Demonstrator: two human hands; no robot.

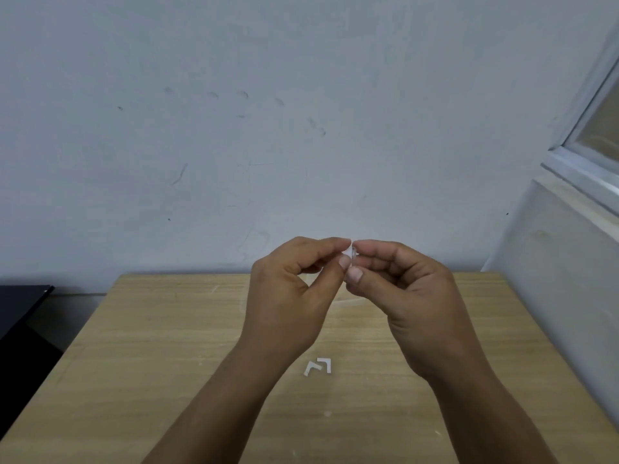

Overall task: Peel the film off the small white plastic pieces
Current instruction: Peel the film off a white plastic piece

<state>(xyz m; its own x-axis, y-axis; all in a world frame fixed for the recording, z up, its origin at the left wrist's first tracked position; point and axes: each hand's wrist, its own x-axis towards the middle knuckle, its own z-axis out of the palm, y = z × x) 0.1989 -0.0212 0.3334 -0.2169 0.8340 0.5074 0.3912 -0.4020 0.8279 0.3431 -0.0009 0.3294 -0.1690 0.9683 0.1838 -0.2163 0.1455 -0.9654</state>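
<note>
Both hands are raised above the pale wooden counter (140, 346). The left hand (288, 296) and right hand (408, 303) each keep a closed fingertip grip on one small white plastic piece (352, 253), pinched between them. Two angled white plastic pieces (319, 366) lie at six o'clock. The piece is tiny; a slipping nail could flick it away.

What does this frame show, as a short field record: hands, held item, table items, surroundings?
left hand: left hand pinches the small white piece with thumb and forefinger
right hand: right hand pinches the same piece from the other side
held height: raised above the wooden table
table items: two small white angled pieces lying near each other between the wrists
film: too small to tell
background: scuffed wall, window frame at right
</note>
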